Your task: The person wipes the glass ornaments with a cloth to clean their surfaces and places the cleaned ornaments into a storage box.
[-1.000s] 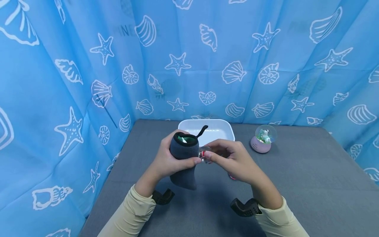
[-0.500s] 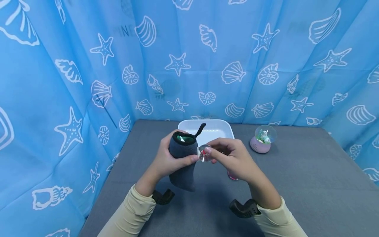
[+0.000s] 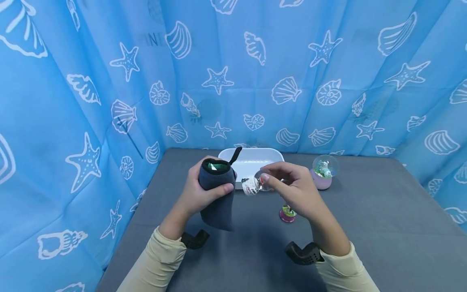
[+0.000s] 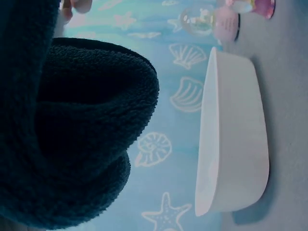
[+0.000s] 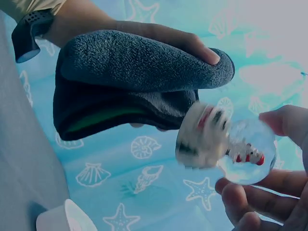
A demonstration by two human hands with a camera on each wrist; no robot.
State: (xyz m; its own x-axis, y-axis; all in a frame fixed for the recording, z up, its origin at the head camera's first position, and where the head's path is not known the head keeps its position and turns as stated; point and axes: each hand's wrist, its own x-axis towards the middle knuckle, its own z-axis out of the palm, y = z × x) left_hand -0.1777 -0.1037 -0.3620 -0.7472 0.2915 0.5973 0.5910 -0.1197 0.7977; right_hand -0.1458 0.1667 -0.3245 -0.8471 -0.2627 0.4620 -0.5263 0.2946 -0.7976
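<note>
My left hand (image 3: 200, 195) grips a fuzzy dark cloth (image 3: 219, 209); just right of it, my right hand (image 3: 292, 186) pinches a clear, round snow globe (image 3: 254, 185) above the table (image 3: 365, 227), long axis sideways, base pointing left.

Cloth (image 5: 144, 62): matt, with a rough, towel-like pile. Snow globe (image 5: 251, 139): clear, glossy, glass-like; finish of base blurred. Tray (image 4: 240, 134): smooth, apparently plastic. Curtain (image 3: 233, 109): thin, creased fabric. Tabletop (image 3: 365, 227): matt, fabric-like. Wrist mounts (image 3: 304, 253): apparently matt plastic.
</note>
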